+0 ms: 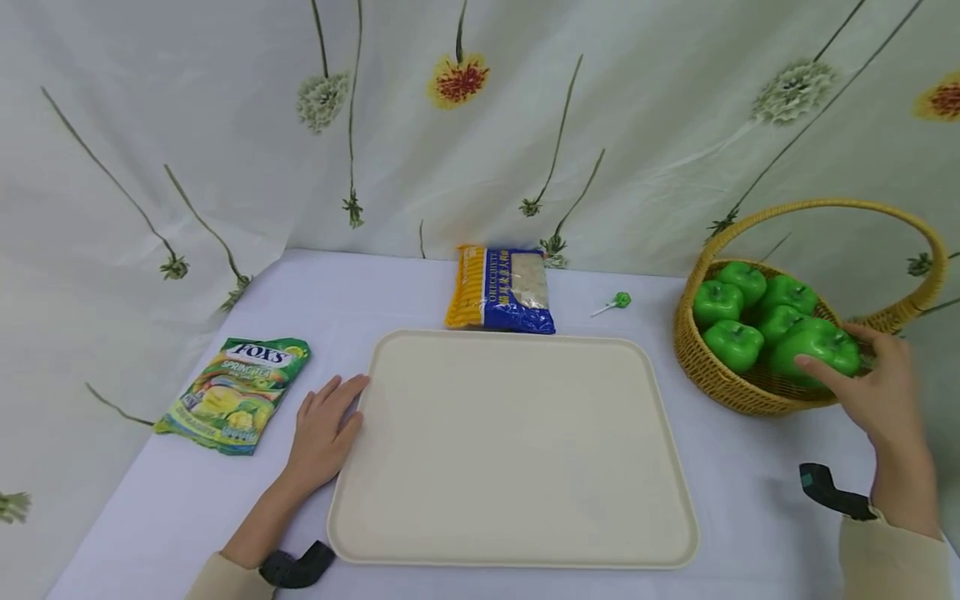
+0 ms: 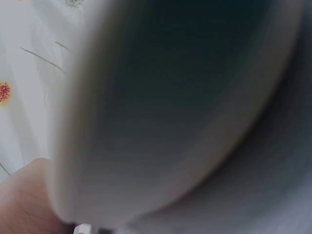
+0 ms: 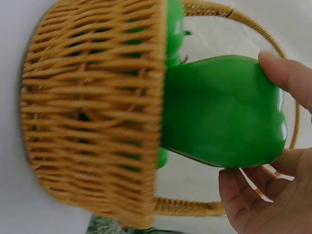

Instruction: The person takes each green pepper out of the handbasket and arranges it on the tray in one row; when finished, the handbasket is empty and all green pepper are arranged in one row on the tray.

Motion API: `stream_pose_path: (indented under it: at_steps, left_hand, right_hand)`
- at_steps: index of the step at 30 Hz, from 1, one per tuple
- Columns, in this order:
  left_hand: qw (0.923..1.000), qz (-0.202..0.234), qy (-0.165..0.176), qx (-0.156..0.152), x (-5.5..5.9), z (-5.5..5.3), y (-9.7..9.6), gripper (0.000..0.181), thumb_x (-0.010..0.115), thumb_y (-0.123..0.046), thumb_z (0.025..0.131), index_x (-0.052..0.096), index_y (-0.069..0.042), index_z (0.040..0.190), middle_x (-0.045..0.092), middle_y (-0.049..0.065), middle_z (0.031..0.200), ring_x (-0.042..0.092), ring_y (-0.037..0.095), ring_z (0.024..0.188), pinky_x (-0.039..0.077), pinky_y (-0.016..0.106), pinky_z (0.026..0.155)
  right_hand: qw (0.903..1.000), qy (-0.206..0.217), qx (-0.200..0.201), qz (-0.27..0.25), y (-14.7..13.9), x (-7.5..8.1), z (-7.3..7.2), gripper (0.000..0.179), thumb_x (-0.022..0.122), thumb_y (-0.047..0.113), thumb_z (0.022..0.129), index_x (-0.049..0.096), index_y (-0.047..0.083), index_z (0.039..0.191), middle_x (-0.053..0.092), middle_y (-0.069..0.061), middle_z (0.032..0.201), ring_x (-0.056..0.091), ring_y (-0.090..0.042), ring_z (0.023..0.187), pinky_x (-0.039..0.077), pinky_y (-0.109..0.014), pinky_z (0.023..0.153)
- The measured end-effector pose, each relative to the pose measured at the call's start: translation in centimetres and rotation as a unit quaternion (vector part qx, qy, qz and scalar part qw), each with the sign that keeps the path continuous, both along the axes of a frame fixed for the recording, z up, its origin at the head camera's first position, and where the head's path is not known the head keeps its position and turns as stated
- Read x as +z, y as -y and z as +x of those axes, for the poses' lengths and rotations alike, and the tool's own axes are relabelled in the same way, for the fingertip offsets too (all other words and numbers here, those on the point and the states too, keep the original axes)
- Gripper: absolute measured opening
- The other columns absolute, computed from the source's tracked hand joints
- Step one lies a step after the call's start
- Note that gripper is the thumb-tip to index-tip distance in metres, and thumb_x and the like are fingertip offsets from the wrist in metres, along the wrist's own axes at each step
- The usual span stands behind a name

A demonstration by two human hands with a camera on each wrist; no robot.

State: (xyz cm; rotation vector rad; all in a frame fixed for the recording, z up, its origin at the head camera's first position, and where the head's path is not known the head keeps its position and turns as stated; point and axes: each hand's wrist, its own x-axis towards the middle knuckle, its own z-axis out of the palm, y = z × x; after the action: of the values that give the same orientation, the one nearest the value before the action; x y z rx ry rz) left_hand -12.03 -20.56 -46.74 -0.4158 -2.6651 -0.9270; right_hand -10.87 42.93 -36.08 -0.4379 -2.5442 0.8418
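Observation:
My right hand (image 1: 885, 392) holds a glossy green bell pepper (image 3: 224, 112) between thumb and fingers at the right side of a wicker basket (image 3: 92, 107). In the right wrist view one end of the pepper is behind the basket's rim, and the other sticks out towards the fingers. Several green apples (image 1: 733, 345) lie in the basket beside it. My left hand (image 1: 324, 433) rests at the left edge of a cream tray (image 1: 513, 450), fingers fairly straight. A blurred pale-edged shape (image 2: 161, 146) close to the camera fills most of the left wrist view.
A green candy bag (image 1: 238, 396) marked Fox's lies left of my left hand. Behind the tray is a blue and yellow orecchiette packet (image 1: 501, 289), with a green lollipop (image 1: 621, 300) to its right. The basket's tall handle (image 1: 821, 204) arches over the apples. Floral cloth hangs behind.

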Motion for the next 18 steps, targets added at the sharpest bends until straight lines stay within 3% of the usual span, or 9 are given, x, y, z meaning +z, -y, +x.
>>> stream_pose_path:
  at_steps: [2,4,6,9,12,16,18]
  left_hand:
    - [1.0,0.0,0.002,0.0,0.0,0.0,0.0,0.045,0.053,-0.004,0.092,0.052,0.0,0.137,0.054,0.024,0.138,0.035,0.049,0.135,0.013,0.072,0.107]
    - [1.0,0.001,0.004,0.001,0.0,0.0,0.1,0.045,0.052,-0.004,0.092,0.052,0.0,0.137,0.053,0.025,0.139,0.034,0.049,0.135,0.012,0.071,0.108]
    - [1.0,0.003,0.005,0.002,-0.1,0.0,0.1,0.045,0.052,-0.004,0.091,0.052,0.0,0.137,0.053,0.025,0.139,0.034,0.049,0.135,0.012,0.071,0.108]
    - [1.0,0.002,0.005,0.003,-0.2,0.0,0.2,0.046,0.053,-0.004,0.091,0.052,0.0,0.136,0.053,0.025,0.139,0.035,0.05,0.135,0.012,0.072,0.107]
    - [1.0,0.003,0.008,0.004,-0.2,-0.1,0.2,0.046,0.053,-0.004,0.091,0.052,0.0,0.137,0.053,0.024,0.14,0.035,0.049,0.136,0.012,0.072,0.108]
    - [0.9999,0.005,0.012,0.003,-0.1,0.0,0.2,0.046,0.052,-0.004,0.092,0.051,-0.001,0.138,0.052,0.024,0.141,0.034,0.049,0.136,0.011,0.071,0.108]
    - [0.9999,0.003,0.012,0.003,-0.1,0.0,0.2,0.046,0.052,-0.004,0.092,0.051,-0.001,0.138,0.052,0.024,0.141,0.034,0.048,0.137,0.011,0.071,0.109]
  right_hand:
    - [0.9999,-0.006,0.004,0.008,1.4,1.4,0.5,0.073,0.071,0.023,0.087,0.037,-0.008,0.145,0.034,-0.03,0.143,0.036,-0.028,0.117,0.035,-0.031,0.088]
    - [0.9997,-0.005,-0.008,0.024,2.5,2.4,0.7,0.073,0.072,0.024,0.086,0.039,-0.006,0.144,0.036,-0.027,0.141,0.034,-0.018,0.11,0.028,-0.021,0.078]
    - [0.9995,-0.011,-0.009,0.029,3.8,3.2,0.9,0.073,0.074,0.023,0.086,0.04,-0.006,0.144,0.037,-0.027,0.14,0.033,-0.015,0.109,0.027,-0.019,0.075]
    - [0.9989,-0.025,-0.002,0.039,5.7,3.9,0.9,0.073,0.076,0.02,0.084,0.042,-0.007,0.142,0.04,-0.029,0.136,0.037,-0.024,0.105,0.027,-0.021,0.073]
    - [0.9989,-0.032,0.012,0.033,7.6,4.1,0.7,0.073,0.078,0.02,0.082,0.043,-0.007,0.141,0.04,-0.028,0.135,0.039,-0.031,0.107,0.031,-0.028,0.079]
    - [0.9977,-0.04,0.054,-0.001,10.6,3.5,0.1,0.073,0.08,0.02,0.079,0.046,-0.004,0.139,0.04,-0.025,0.134,0.038,-0.016,0.107,0.032,-0.031,0.082]
    - [0.9949,-0.051,0.086,-0.014,12.5,2.9,-0.4,0.072,0.082,0.019,0.077,0.048,-0.004,0.137,0.042,-0.024,0.13,0.036,-0.009,0.103,0.032,-0.025,0.077]
